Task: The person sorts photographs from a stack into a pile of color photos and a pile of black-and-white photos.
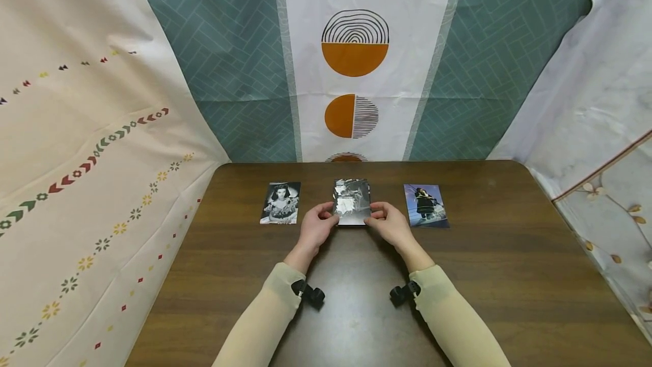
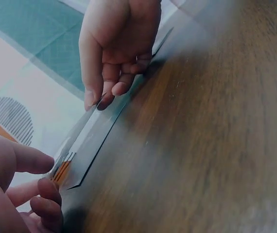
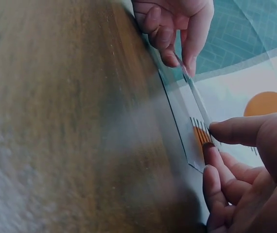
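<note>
In the head view, a glossy black-and-white photo print (image 1: 352, 201) is between both hands in the middle of the row. My left hand (image 1: 317, 225) pinches its left edge, and my right hand (image 1: 392, 225) pinches the right edge. Both wrist views show the held print almost edge-on, tilted just above another glossy flat card (image 3: 181, 124) that lies on the table. Glare hides much of the held print's picture. To the left lies a black-and-white portrait print (image 1: 281, 203); to the right, a blue-toned colour print (image 1: 427, 206).
The brown wooden table (image 1: 229, 299) has its far edge close behind the prints. A patterned cloth (image 1: 351, 61) hangs behind it, with a cream cloth (image 1: 91, 129) on the left and a white floral one (image 1: 601, 129) on the right.
</note>
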A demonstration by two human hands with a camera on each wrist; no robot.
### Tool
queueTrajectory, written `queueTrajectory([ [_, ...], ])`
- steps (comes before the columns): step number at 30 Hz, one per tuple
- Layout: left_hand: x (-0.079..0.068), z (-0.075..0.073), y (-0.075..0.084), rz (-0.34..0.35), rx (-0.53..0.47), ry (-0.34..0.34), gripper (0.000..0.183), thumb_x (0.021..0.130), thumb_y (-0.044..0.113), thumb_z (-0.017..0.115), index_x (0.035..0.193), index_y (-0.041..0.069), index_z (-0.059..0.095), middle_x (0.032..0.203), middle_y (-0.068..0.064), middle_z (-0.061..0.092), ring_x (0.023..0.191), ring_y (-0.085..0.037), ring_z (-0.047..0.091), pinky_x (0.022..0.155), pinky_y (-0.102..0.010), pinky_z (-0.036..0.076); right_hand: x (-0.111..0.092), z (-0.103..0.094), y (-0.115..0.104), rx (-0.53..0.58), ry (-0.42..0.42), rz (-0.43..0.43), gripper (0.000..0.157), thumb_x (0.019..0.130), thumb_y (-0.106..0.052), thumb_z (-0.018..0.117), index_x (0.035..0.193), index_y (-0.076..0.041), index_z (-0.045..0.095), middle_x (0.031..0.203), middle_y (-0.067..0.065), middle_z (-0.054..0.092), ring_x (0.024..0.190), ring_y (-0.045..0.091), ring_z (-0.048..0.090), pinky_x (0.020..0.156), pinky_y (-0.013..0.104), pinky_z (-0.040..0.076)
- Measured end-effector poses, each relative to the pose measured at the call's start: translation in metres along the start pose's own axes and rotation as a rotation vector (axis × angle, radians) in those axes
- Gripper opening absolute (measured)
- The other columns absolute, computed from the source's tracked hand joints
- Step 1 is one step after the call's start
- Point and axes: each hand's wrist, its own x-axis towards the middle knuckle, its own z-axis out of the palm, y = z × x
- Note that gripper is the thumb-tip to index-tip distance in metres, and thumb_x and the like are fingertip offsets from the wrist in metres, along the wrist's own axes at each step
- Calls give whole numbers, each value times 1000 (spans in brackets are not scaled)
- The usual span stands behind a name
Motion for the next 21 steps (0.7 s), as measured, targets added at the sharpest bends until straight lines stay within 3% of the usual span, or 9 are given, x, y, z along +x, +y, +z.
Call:
queueTrajectory([
  [7,-3,-8,1,17,-13,-24,45,93,6,74,138,4,72,93,-2,66,88,-16,57,79,-28,45,-1,0,-4,-35,-14,-43,48,97,-18,78,140,-2,65,112,13,74,101,28,69,81,36,54],
  [16,-4,-28,1,19,-18,-83,48,97,5,71,144,2,67,92,-1,62,66,-8,51,61,-21,42,-3,10,-13,-23,-6,-83,48,96,-18,80,139,-2,67,108,11,74,99,27,69,87,41,55],
  [21,-3,-40,0,26,15,-95,48,97,5,70,145,2,66,92,-2,61,67,-9,51,61,-21,42,-4,18,-18,-21,-1,-104,46,95,-16,80,136,-1,68,104,10,75,97,27,70,87,40,55],
])
